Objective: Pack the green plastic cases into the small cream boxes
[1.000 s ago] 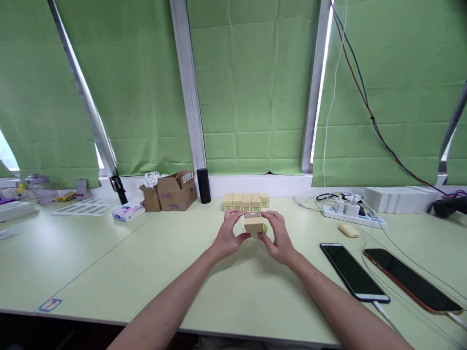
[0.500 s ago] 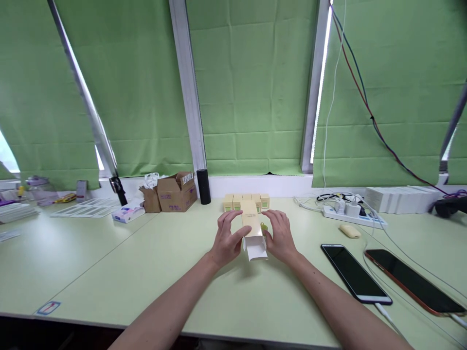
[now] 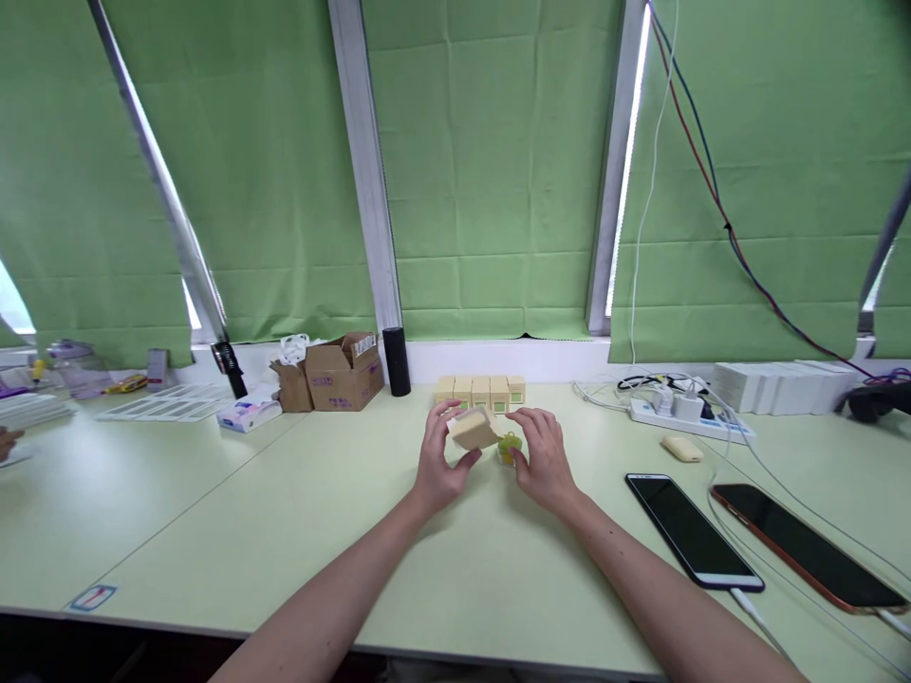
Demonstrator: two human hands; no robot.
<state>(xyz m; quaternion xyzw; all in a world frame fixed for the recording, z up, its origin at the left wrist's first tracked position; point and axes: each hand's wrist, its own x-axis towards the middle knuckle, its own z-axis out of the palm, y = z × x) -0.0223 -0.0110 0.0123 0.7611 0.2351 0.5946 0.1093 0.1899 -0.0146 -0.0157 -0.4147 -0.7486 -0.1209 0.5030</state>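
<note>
Near the middle of the pale table, my left hand (image 3: pixel 442 467) grips a small cream carton (image 3: pixel 474 429) between thumb and fingers. The carton is tilted, and its right end lies close to a small clear item with yellow-green contents (image 3: pixel 509 448). My right hand (image 3: pixel 544 457) has its thumb and fingers closed around that item. Behind both hands stands a row of several cream boxes (image 3: pixel 481 392) with small green windows.
A brown cardboard box (image 3: pixel 346 375) and a black cylinder (image 3: pixel 397 362) stand at the back left. Two phones (image 3: pixel 694 531) (image 3: pixel 808 545), an earbud case (image 3: pixel 681 449) and a power strip (image 3: pixel 690 424) lie to the right. Another person's hand (image 3: pixel 7 442) shows at the far left edge.
The carton has turned and tilted in my left hand, and its open white flaps no longer face me. The yellow-green item shows more fully. Another person's hand has appeared at the far left.
</note>
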